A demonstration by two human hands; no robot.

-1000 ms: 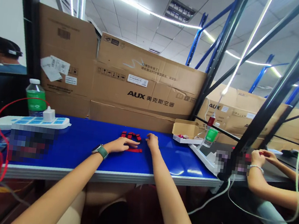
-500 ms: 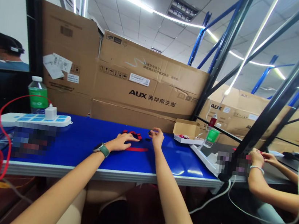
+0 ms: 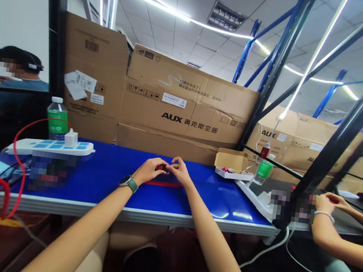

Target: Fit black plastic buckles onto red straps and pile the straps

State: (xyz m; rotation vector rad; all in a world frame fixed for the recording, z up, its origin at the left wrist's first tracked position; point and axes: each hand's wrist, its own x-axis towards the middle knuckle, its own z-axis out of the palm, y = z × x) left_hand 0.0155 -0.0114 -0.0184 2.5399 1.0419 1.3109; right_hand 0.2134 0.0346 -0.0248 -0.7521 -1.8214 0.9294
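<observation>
Over the blue tabletop (image 3: 104, 184), my two hands meet fingertip to fingertip. My left hand (image 3: 150, 171), with a green-strapped watch at the wrist, is closed around a small red-and-black piece (image 3: 161, 167), mostly covered by the fingers. Bent into a pinch, my right hand (image 3: 179, 171) touches the same spot from the right; whatever lies between its fingertips is too small to make out. A flat red strip (image 3: 163, 184) lies on the table just in front of both hands.
An open cardboard box (image 3: 230, 173) with small red and white items stands back right. Beside it are a bottle (image 3: 264, 170) and a power strip (image 3: 255, 201). Another power strip (image 3: 82, 149) and bottle (image 3: 57, 122) are left. Cardboard panels (image 3: 188, 110) wall the back. A co-worker's hands (image 3: 326, 204) work at right.
My left hand has lifted a red-and-black piece from the table. My right hand, which held a small dark piece apart, has moved left to meet it. The view has shifted slightly.
</observation>
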